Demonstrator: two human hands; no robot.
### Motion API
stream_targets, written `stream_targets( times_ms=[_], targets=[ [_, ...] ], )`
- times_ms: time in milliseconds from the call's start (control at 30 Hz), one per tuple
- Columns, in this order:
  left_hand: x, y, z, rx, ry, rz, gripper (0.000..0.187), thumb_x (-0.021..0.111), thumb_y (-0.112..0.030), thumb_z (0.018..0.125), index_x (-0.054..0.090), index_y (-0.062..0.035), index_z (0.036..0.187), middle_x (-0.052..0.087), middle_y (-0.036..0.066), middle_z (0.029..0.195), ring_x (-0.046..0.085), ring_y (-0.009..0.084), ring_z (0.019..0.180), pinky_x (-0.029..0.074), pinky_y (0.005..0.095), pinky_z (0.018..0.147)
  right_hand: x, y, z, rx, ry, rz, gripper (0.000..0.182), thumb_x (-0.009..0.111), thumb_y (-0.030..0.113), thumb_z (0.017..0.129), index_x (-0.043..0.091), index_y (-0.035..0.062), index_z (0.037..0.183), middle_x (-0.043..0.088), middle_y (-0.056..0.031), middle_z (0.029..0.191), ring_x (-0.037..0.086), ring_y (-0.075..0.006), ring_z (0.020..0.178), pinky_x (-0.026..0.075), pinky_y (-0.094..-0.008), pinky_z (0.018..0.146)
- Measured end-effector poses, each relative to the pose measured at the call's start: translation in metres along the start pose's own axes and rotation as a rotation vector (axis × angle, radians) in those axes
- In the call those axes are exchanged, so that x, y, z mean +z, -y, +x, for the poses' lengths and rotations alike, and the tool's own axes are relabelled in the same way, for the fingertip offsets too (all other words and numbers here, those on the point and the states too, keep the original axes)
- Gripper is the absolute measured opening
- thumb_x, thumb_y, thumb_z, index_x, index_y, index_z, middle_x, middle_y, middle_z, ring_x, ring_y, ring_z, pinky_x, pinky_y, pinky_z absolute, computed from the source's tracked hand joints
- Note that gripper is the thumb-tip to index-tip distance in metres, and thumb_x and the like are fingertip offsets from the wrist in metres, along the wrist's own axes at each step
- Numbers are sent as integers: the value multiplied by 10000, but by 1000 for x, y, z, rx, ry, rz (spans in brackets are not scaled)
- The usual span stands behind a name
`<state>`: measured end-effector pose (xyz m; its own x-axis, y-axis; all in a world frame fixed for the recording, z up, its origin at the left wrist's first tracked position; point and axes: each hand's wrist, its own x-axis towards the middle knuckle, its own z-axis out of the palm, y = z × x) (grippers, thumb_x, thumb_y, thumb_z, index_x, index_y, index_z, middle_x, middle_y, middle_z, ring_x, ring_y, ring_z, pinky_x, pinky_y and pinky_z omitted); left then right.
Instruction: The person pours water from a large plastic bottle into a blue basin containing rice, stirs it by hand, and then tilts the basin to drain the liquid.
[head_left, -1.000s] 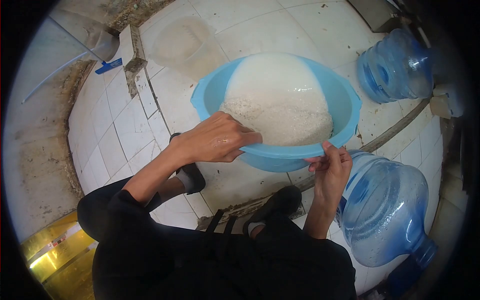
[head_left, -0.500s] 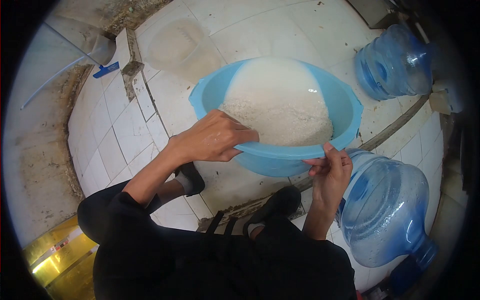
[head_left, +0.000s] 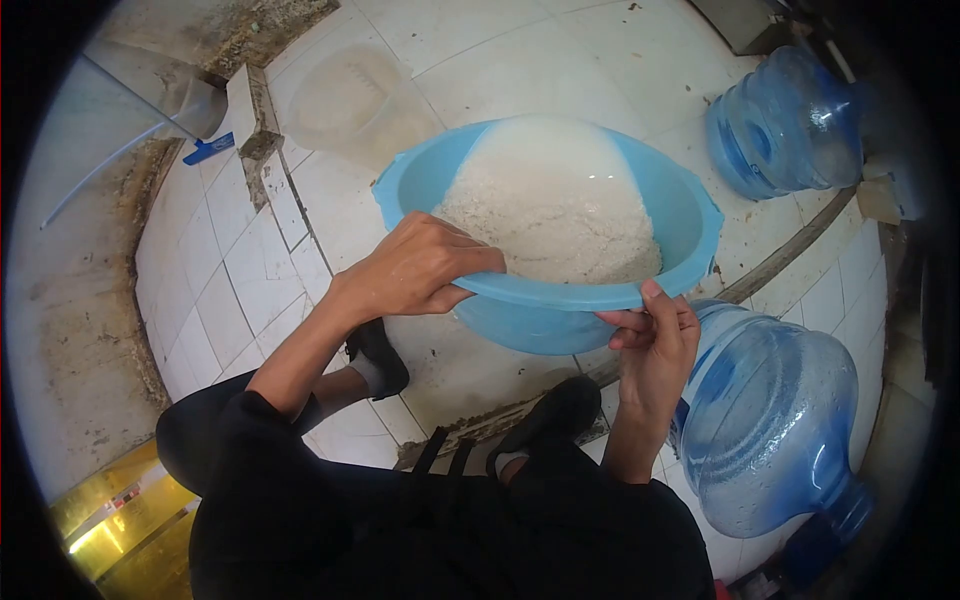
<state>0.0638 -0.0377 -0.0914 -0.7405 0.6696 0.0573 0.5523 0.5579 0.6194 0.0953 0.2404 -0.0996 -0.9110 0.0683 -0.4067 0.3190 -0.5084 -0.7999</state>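
Note:
A light blue plastic basin [head_left: 575, 296] is held tilted, its far side lower than its near side. Wet white grains that look like rice [head_left: 560, 232] lie along the near part of its inside. Cloudy whitish water [head_left: 548, 148] pools toward the far rim. My left hand [head_left: 415, 265] is closed around the near rim on the left, fingers reaching inside. At the near right, my right hand [head_left: 655, 345] pinches the rim, thumb on top and fingers beneath.
A translucent container [head_left: 345, 95] stands beyond the basin on the left. Large blue water bottles, one upper right [head_left: 785, 125] and one lower right [head_left: 770, 420], flank the basin. A blue-headed squeegee [head_left: 208, 148] leans at the left. A raised ledge [head_left: 480, 425] crosses the tiled floor near my feet.
The basin and both hands have shifted slightly left. Inside, the grains have spread a little farther toward the far side, and the water surface has changed shape. Both grips look the same.

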Motion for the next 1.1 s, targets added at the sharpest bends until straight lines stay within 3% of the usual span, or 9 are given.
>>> stream_targets(
  times_ms=[400,500,900,967,1100],
  targets=[
    [2,2,-2,0,20,-9,156,658,-123,742,716,-56,870,680,84,694,656,246,605,502,343,619,-1,-2,-1,11,6,19,218,634,104,963,647,-82,851,721,-216,756,751,-278,661,529,-256,442],
    [1,2,-2,-9,33,-19,161,658,-124,734,713,-56,869,677,84,693,656,246,608,502,341,622,2,-3,-2,-6,-5,-6,215,624,132,973,672,-42,858,726,-189,732,747,-240,634,506,-212,410],
    [2,2,-3,0,40,-41,168,666,-108,737,720,-56,887,693,91,725,665,249,633,507,339,634,1,-4,-4,2,-10,-10,215,614,127,978,665,-38,850,727,-187,739,746,-245,633,501,-225,415],
    [3,2,-5,1,51,-41,166,665,-107,739,720,-57,887,695,89,729,668,248,637,510,338,638,-2,-4,-4,13,27,19,210,628,95,964,647,-91,868,723,-221,764,752,-284,667,543,-265,460],
    [2,1,-5,13,73,-32,159,665,-110,745,720,-57,884,696,90,733,674,243,645,513,336,643,-4,-6,-7,14,13,3,208,625,96,965,647,-90,875,724,-220,765,752,-281,667,541,-263,458]
  ],
)
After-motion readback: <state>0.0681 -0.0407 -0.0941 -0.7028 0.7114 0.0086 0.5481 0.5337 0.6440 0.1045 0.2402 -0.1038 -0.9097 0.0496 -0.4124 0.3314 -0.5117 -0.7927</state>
